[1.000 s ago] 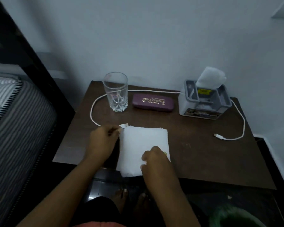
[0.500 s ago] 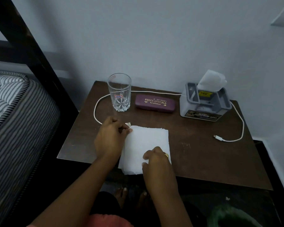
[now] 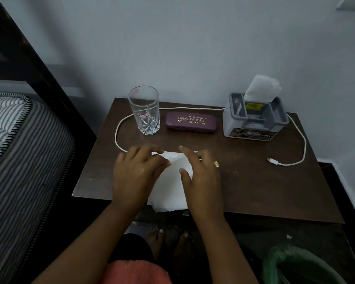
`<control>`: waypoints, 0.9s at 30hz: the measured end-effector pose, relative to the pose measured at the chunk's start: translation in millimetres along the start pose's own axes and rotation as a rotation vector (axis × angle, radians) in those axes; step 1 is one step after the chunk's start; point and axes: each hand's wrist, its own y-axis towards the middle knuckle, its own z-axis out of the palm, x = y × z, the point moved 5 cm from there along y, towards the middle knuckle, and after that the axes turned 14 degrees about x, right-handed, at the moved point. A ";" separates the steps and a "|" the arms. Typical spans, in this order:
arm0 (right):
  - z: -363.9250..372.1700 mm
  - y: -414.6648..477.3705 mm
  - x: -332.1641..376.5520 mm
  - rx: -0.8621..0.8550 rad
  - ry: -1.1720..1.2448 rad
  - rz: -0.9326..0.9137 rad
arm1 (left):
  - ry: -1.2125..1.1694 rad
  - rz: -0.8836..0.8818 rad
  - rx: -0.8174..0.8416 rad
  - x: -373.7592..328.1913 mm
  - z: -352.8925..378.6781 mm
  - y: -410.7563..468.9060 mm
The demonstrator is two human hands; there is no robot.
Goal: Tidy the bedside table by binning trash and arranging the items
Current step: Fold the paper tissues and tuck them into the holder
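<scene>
Both hands lie over a white paper sheet [image 3: 168, 189] at the front edge of the bedside table [image 3: 264, 187]. Left hand [image 3: 137, 171] rests palm down on the sheet's left side, fingers loosely curled, fingertips at its top corner; can't tell if it pinches the paper. Right hand [image 3: 199, 171], ring on one finger, sits on the right side w/ fingers spread open, gripping nothing. Sheet's lower edge hangs a bit past the table front. Behind, L to R: empty drinking glass [image 3: 144, 110], purple glasses case [image 3: 191, 122], grey tissue holder [image 3: 254, 119] w/ a tissue sticking up. White cable [image 3: 302, 140] loops round the back of all three, one plug end lying free on the right. Green bin [image 3: 295, 265] on the floor, bottom right. Striped mattress [image 3: 19, 150] to the left.
</scene>
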 end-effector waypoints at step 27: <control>31.8 1.6 -14.0 0.166 -0.006 0.179 | 0.145 -0.083 -0.061 9.7 19.1 10.6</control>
